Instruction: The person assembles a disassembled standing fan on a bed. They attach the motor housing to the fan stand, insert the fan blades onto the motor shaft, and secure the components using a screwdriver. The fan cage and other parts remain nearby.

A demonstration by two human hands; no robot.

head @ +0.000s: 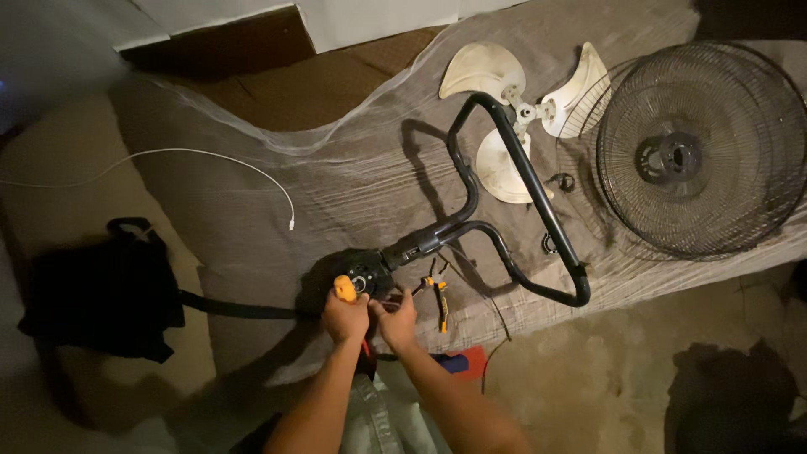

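My left hand (345, 317) grips a screwdriver with an orange handle (345, 288), its tip pointed into the black fan motor housing (357, 273). Beside it, my right hand (396, 320) has its fingers pinched at the housing's near edge; whether it holds anything small I cannot tell. A black bent tubular fan stand (517, 176) runs from the housing toward the upper right. Orange-handled pliers (438, 294) lie just right of my right hand.
A cream three-blade fan propeller (504, 84) lies under the stand. A round black wire fan guard (702, 151) rests at the right. A white cable (210, 160) curls at left, above a black bag (101, 294). A red and blue object (461, 362) sits near my right forearm.
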